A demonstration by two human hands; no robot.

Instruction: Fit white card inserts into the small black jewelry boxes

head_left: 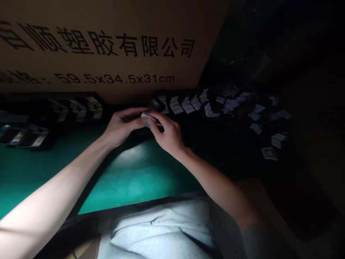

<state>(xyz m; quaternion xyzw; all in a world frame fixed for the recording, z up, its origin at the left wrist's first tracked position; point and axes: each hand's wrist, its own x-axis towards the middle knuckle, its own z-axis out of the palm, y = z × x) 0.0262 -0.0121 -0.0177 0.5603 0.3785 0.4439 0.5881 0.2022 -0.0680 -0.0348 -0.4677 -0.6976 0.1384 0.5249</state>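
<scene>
My left hand [122,126] and my right hand [165,133] meet above the green work mat [137,172]. Between their fingertips is a small white folded packet [147,118], partly hidden by the fingers. Both hands pinch it. Just beyond my right fingers, an overlapping row of similar white packets [185,105] runs to the right across a dark surface. A dark square item [155,104] lies at the near end of that row, close to my left fingertips.
A large cardboard box [102,46] printed with black characters and "59.5x34.5x31cm" stands behind. Black trays holding small cards [77,109] sit at the left. Loose packets [269,124] are scattered in the dim right side. My grey clothing [161,230] fills the bottom edge.
</scene>
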